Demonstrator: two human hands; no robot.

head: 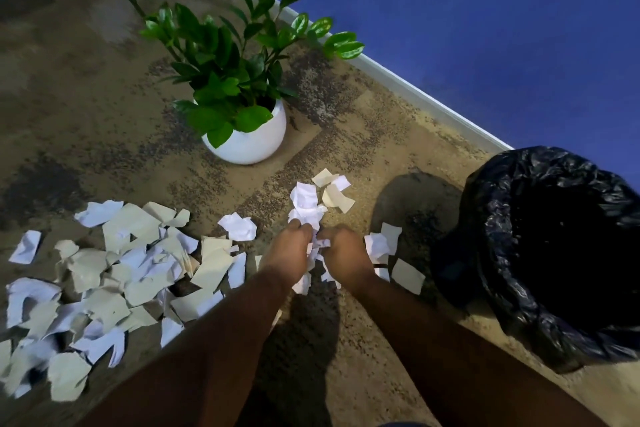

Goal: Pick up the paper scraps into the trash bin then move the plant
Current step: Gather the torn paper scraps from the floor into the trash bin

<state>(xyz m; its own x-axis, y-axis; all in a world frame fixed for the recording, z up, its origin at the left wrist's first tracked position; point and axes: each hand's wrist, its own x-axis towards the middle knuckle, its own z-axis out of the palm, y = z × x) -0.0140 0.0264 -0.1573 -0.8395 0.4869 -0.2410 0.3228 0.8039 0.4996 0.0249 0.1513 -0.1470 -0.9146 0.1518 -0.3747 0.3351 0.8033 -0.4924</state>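
Head view: left hand point(289, 251) and right hand point(343, 253), fingers curled, jointly clutched crumpled paper scraps point(310, 215). Loose scraps point(114, 281) lay left of both hands; trash bin point(554, 253) right, plant point(235, 80) beyond.

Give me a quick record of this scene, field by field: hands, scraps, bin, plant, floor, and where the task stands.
left hand: grips a bunch of paper scraps
right hand: grips the same bunch
gathered scraps: white, crumpled, between both hands, at floor level
loose scraps: large white and beige pile on the carpet to the left
trash bin: black liner, open, to the right
plant: green, upright in a round white pot, beyond the hands
floor: mottled brown carpet, blue wall behind
task stage: scraps mostly uncollected; plant untouched
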